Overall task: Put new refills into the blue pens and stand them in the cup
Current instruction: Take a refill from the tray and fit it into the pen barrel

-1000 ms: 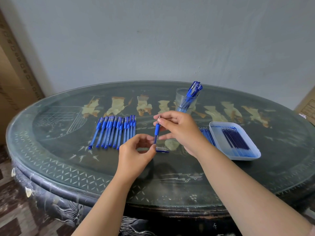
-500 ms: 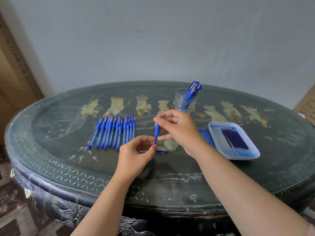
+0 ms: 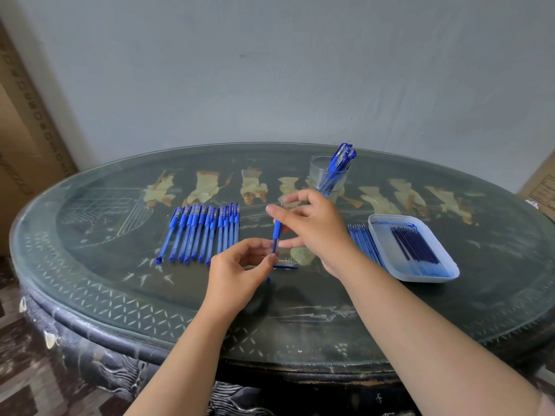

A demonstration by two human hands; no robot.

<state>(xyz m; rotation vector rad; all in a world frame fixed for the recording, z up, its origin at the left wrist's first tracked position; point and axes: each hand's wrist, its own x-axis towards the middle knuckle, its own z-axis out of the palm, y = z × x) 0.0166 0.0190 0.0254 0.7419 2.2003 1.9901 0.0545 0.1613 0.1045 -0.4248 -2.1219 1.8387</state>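
Note:
A blue pen stands nearly upright above the table's middle. My left hand pinches its lower barrel between thumb and fingers. My right hand holds the pen's upper tip end with its fingertips, the other fingers spread. A loose thin blue piece lies on the table just below the hands. A row of several blue pens lies to the left. The clear cup at the back holds several blue pens standing in it.
A white tray with dark blue refills sits at the right, and several lighter blue refills lie beside its left edge. The oval glass-topped table has a carved rim. Cardboard boxes stand at the far left and right.
Both hands stay on the same pen in the same place. The right hand's fingers have spread a little at the pen's top end.

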